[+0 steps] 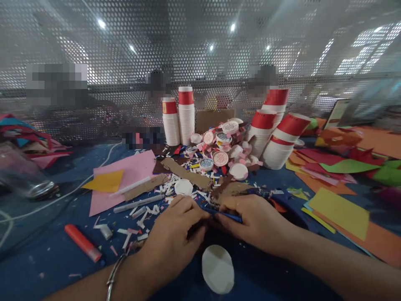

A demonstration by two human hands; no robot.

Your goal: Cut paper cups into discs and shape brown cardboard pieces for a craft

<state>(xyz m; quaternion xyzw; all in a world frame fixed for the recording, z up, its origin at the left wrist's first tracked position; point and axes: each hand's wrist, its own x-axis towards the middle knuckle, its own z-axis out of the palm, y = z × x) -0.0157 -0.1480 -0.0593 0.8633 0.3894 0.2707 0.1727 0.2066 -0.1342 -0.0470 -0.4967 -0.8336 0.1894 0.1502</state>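
A thin blue strip [231,216], perhaps folded paper, spans the gap between my hands. My right hand [258,221] pinches it between thumb and fingers. At the strip's other end are the curled fingertips of my left hand [177,228], partly hidden by the hand itself. Below the hands, a flat white paper disc [217,269] lies on the blue tabletop. Just beyond my left hand is a small round white piece [184,187] among paper scraps. A glue stick with a red body [82,242] lies to the left.
Stacked paper cups [186,125] stand at the back, with more leaning cup stacks [278,152] at right. Between them sits a heap of decorated discs [220,158]. Pink paper [103,200] lies left, yellow and orange sheets [341,211] right. A cable [72,190] crosses the left side.
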